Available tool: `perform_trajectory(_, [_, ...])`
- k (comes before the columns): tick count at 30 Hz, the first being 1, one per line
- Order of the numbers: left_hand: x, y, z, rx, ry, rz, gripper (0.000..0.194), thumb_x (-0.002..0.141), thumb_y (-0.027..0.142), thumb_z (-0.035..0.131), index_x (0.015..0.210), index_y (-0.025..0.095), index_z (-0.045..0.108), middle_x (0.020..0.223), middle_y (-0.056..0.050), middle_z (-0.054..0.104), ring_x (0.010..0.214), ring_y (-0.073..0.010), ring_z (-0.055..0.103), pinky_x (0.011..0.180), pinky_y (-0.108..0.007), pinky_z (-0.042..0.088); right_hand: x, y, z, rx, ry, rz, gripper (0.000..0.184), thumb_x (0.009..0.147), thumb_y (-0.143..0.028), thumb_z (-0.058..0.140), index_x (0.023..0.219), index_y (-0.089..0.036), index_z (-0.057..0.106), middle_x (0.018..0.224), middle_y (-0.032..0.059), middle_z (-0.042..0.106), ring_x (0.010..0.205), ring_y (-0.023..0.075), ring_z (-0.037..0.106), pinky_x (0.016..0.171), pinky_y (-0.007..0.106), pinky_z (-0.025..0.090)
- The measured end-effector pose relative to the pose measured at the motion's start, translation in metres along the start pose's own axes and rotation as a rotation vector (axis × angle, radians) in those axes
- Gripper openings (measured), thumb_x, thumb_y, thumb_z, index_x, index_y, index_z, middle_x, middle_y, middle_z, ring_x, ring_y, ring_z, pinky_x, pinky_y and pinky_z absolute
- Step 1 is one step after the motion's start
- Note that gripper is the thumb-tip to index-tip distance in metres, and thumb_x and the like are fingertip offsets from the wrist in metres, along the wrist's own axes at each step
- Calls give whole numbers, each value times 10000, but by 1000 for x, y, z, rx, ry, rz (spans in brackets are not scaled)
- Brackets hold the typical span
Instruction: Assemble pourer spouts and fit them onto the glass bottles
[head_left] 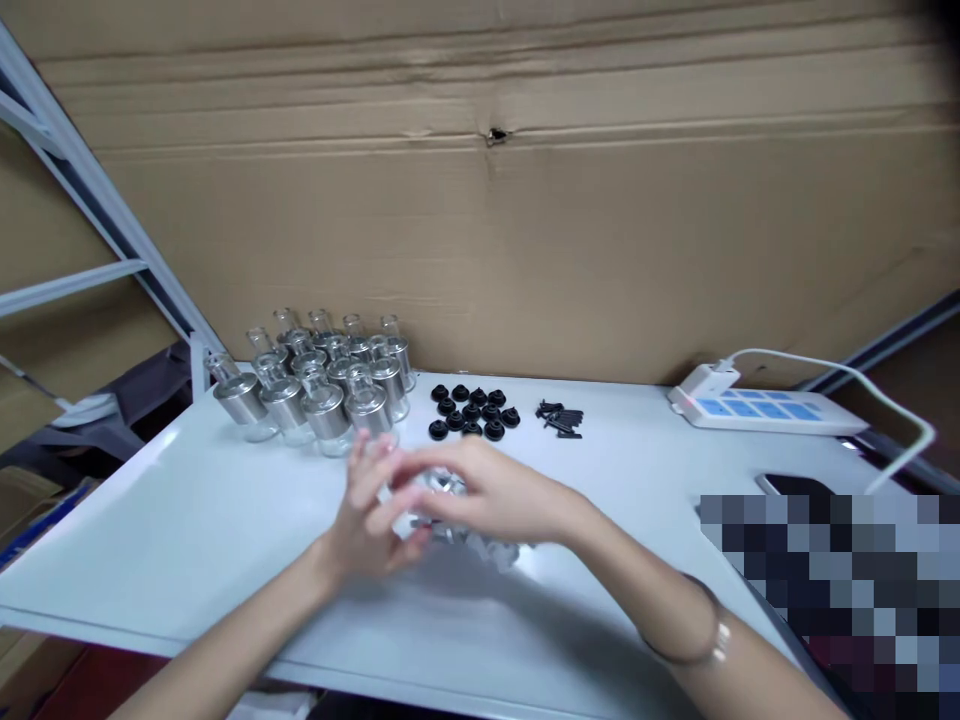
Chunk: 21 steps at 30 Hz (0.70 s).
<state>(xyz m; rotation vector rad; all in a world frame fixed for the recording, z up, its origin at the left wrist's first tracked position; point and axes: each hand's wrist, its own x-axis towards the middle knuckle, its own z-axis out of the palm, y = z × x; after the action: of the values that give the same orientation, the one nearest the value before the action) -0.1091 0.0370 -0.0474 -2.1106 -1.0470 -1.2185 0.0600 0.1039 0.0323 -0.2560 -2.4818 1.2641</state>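
My left hand (367, 515) and my right hand (499, 490) meet above the middle of the table. The left one is open, with its fingers stretched upward. My right hand reaches across from the right, its thumb and forefinger curving to the left fingers. Its fingertips blur into the left hand, so anything between them cannot be made out. Shiny silver pieces (450, 532) lie beneath and behind the hands, partly hidden. Glass bottles with metal bands (325, 412) stand upright in rows just beyond my left hand. Black round caps (471, 411) lie grouped behind the right hand.
Short black sticks (561, 418) lie in a small heap right of the caps. A white power strip (772, 412) with a plugged-in charger and cable rests at the back right, near a dark phone (795, 485). Cardboard (570, 230) walls the rear; a metal frame (112, 190) rises left.
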Motion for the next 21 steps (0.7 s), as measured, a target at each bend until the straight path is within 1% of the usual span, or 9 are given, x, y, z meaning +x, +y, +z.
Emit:
perform_trajectory(1, [12,14,4,-127,-84,68,613,919,308,406,1478,303,156,1540,-72,291,1422,-236,308,1168,-499,256,-18,-4,-2,-35,-32,-17,242,845,-134,524,985,-220,702,1027,36,725,957,175,666,884,324,506])
perform_trajectory(3, [32,36,15,-373,-278,119,600,932,341,396,1474,268,149,1439,-130,443,1320,-235,468,1074,-426,424,-46,-2,-2,-89,83,-12,223,776,-60,548,885,-183,699,1016,64,716,952,184,656,848,309,516])
perform_trajectory(4, [40,44,21,-454,-306,88,582,939,348,390,1467,260,160,1406,-149,477,1295,-239,497,1021,-398,478,-55,4,-1,-102,149,6,245,752,-30,532,865,-176,693,976,67,719,903,179,664,799,294,529])
perform_trajectory(6, [49,52,37,-524,-292,5,514,954,307,369,1443,242,226,1349,-158,532,1250,-231,541,966,-370,523,-65,19,1,-137,240,7,286,695,12,494,796,-180,680,883,53,721,812,173,671,712,276,536])
perform_trajectory(9, [48,51,58,-523,-286,-104,441,958,209,342,1399,204,335,1278,-139,603,1201,-203,584,973,-356,532,-70,42,1,-229,297,-1,307,637,40,454,681,-188,654,792,36,715,746,172,667,665,270,526])
perform_trajectory(13, [38,45,69,-493,-385,-90,426,968,159,341,1391,193,372,1279,-125,618,1199,-183,589,980,-328,534,-78,62,1,-425,322,69,266,698,17,494,623,-199,630,663,22,699,617,165,646,584,259,498])
perform_trajectory(17, [30,37,67,-446,-359,-84,397,962,130,374,1353,172,436,1227,-117,658,1139,-176,629,941,-315,547,-88,71,-2,-633,484,-93,241,823,-43,507,697,-180,659,642,52,709,585,174,645,566,275,493])
perform_trajectory(19, [27,31,68,-373,-371,-166,344,950,135,410,1275,164,519,1148,-106,698,1081,-192,655,922,-346,543,-89,72,-7,-625,565,-129,199,869,-74,515,810,-167,680,717,56,736,634,168,670,605,273,514])
perform_trajectory(21, [26,25,70,-257,-462,-333,312,926,167,465,1220,152,569,1166,-121,690,1120,-241,631,946,-416,508,-90,73,-11,-604,600,-103,176,888,-90,525,882,-168,683,789,51,752,691,161,690,646,269,529])
